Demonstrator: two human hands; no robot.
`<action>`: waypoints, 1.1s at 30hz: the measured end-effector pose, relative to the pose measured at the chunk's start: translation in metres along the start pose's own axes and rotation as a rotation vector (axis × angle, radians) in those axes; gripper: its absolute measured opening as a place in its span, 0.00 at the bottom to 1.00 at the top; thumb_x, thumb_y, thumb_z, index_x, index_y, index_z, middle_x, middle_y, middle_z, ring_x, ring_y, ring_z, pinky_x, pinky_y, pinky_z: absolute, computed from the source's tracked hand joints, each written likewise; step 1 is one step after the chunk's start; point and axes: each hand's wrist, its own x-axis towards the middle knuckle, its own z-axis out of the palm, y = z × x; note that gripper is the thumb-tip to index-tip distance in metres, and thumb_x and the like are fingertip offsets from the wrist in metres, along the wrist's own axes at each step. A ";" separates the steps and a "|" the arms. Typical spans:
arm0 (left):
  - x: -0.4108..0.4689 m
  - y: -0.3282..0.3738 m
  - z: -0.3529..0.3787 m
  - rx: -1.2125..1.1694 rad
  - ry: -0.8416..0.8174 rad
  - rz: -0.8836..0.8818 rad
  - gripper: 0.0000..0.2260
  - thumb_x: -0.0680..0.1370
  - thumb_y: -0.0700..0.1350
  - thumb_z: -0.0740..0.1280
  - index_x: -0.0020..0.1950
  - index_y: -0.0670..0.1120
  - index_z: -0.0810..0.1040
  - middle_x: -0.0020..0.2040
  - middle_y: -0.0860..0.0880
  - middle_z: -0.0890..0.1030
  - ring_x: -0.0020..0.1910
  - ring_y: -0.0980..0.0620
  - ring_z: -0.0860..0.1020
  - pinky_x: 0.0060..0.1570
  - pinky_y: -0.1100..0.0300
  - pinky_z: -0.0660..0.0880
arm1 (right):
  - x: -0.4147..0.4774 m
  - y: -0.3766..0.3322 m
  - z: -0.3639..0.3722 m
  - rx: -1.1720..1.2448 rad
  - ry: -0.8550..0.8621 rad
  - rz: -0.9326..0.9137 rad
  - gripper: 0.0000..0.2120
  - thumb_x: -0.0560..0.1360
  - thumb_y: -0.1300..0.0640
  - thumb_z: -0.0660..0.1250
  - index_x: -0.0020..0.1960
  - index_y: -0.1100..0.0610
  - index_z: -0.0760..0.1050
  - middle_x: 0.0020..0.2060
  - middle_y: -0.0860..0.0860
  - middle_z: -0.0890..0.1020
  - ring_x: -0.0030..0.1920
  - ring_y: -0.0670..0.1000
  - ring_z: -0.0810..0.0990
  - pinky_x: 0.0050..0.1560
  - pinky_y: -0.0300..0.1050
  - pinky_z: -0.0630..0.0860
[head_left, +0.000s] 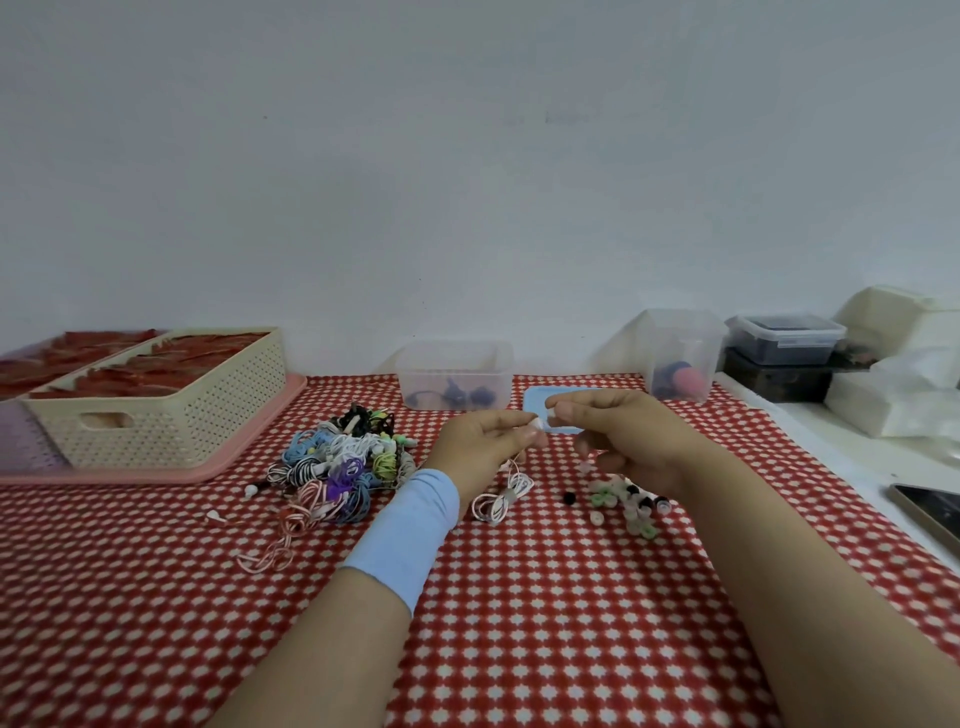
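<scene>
A white earbud (536, 426) is held above the red-and-white tablecloth (519, 597), just in front of a blue lid (532, 401). It is pinched at its near side by the curled thumb and fingers of the left hand (485, 441), on whose wrist a light blue band (405, 530) is worn. Its far end is pinched by the thumb and forefinger of the right hand (623, 441), whose other fingers are curled below. Whether a separate tip is gripped there cannot be told, as the spot is blurred. The earbud's white cable (498, 501) is seen hanging from the left hand to a coil on the cloth. A scatter of small ear tips (636, 512) is seen under the right hand. A pile of coiled earphones (337, 467) is found left of the left hand, and a cream basket (156, 415) on a pink tray (249, 441) beyond it. A clear tub (454, 374) is set at the wall
</scene>
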 end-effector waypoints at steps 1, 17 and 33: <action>-0.001 0.001 0.000 -0.021 -0.002 0.004 0.08 0.77 0.45 0.71 0.55 0.48 0.84 0.44 0.53 0.87 0.47 0.63 0.82 0.50 0.71 0.73 | 0.000 0.000 0.001 0.019 -0.021 0.013 0.06 0.77 0.57 0.71 0.50 0.55 0.87 0.44 0.51 0.85 0.32 0.48 0.72 0.25 0.37 0.63; -0.002 0.001 -0.004 -0.171 -0.090 -0.028 0.05 0.76 0.42 0.72 0.51 0.47 0.85 0.47 0.47 0.86 0.52 0.52 0.83 0.62 0.55 0.76 | 0.002 0.003 0.004 0.039 -0.122 0.064 0.09 0.72 0.56 0.73 0.51 0.56 0.87 0.42 0.52 0.84 0.30 0.47 0.74 0.24 0.36 0.60; -0.003 0.005 -0.010 0.044 0.018 0.048 0.05 0.74 0.41 0.74 0.49 0.49 0.84 0.42 0.53 0.86 0.44 0.61 0.84 0.46 0.72 0.76 | -0.007 -0.001 0.007 -0.100 -0.037 0.000 0.07 0.76 0.55 0.73 0.52 0.54 0.86 0.47 0.50 0.87 0.35 0.48 0.79 0.32 0.41 0.69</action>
